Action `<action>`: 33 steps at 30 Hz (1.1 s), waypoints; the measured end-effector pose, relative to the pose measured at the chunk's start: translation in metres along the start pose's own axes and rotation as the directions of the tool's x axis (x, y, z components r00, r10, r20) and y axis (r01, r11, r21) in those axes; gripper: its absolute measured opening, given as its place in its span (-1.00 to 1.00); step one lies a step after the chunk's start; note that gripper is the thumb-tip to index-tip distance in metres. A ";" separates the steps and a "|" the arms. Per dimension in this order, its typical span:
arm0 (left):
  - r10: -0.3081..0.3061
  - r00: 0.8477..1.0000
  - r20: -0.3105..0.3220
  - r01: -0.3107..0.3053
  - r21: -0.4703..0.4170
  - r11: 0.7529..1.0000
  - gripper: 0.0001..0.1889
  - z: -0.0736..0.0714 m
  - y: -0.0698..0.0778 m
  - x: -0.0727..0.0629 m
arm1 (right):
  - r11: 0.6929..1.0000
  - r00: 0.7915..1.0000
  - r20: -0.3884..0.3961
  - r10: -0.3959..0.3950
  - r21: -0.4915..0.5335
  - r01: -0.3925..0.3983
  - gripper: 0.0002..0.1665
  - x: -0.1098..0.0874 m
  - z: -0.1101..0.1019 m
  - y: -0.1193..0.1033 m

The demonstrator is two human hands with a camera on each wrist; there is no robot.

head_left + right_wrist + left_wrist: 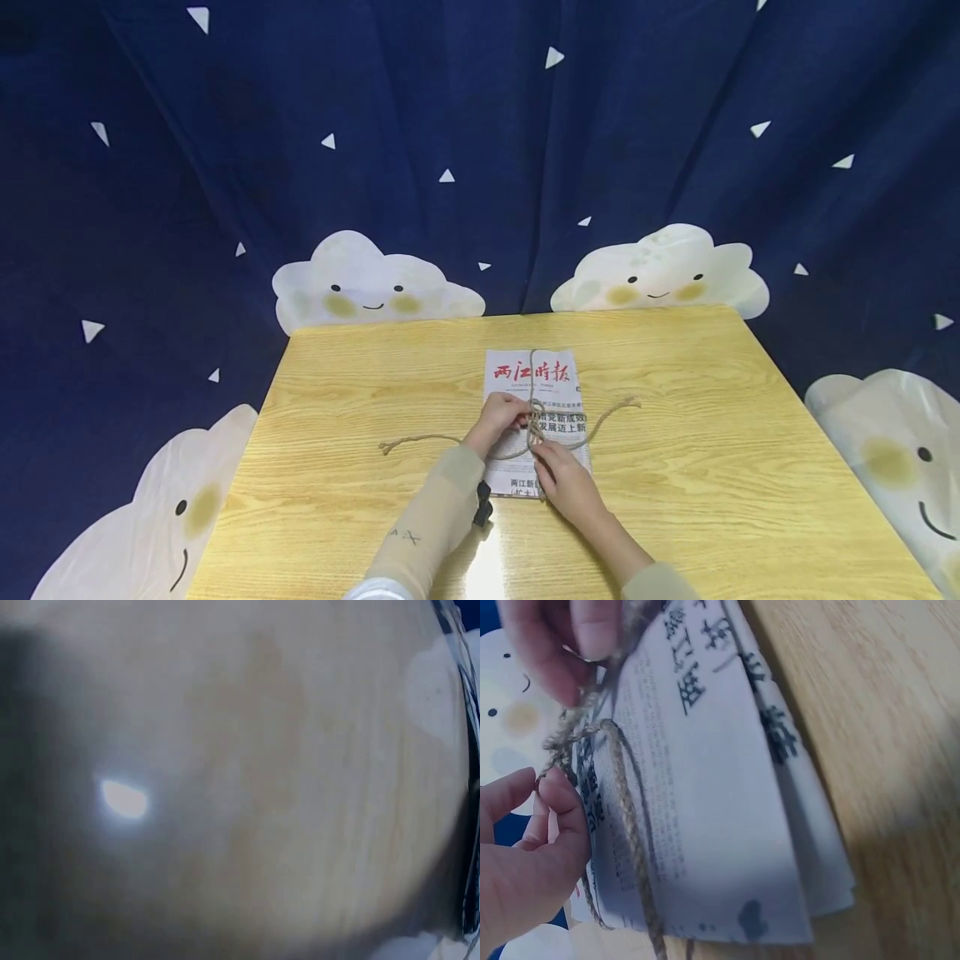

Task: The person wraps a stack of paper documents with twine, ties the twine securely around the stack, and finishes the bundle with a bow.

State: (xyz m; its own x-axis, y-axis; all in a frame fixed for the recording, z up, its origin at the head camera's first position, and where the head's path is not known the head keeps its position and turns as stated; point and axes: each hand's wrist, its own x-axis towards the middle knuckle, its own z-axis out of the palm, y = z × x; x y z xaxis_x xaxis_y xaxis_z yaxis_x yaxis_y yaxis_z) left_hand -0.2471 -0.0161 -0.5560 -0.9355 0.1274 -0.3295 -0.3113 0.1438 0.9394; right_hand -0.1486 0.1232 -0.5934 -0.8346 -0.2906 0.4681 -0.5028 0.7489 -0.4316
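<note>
A folded stack of newspaper [498, 477] with red headline characters lies on the wooden table, bound crosswise by a braided rope [597, 427]. Over the middle of the stack, loops of the rope gather into a bow-like knot. My left hand [501, 419] pinches the rope at the knot's left side. Just below the knot, my right hand [567, 482] holds a loop between thumb and fingers. In the left wrist view, the left hand [536, 847] grips the cord with its fingertips, and the right hand's fingers [596, 630] are on the rope farther up.
One frayed rope end [386, 447] trails left onto the table [322, 400], the other [633, 402] to the right. Behind the table hangs a dark blue curtain [450, 100] with clouds. The right wrist view mostly holds tabletop [247, 765], with the newspaper's edge [472, 855] at its right.
</note>
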 end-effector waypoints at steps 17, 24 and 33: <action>0.069 0.966 0.248 -0.145 0.303 0.942 -0.85 0.009 0.013 0.000 | 0.994 0.993 0.103 0.051 -0.103 -0.040 -0.43 -0.018 0.005 -0.010; 0.119 0.935 0.334 -0.290 0.526 0.799 -0.93 0.021 0.019 -0.002 | 0.992 0.990 0.130 0.058 -0.119 -0.042 -0.43 -0.019 0.005 -0.012; 0.141 0.887 0.439 -0.427 0.666 0.612 -0.88 0.028 0.018 -0.003 | 0.990 0.988 0.143 0.051 -0.138 -0.031 -0.44 -0.020 0.004 -0.013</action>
State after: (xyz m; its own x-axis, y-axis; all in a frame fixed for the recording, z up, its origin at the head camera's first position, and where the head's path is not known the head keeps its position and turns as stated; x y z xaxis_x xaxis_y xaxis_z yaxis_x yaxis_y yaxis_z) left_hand -0.2456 0.0134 -0.5404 -0.8003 0.5646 -0.2019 0.3198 0.6868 0.6527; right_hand -0.1261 0.1166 -0.6005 -0.8827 -0.3345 0.3301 -0.4410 0.8324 -0.3355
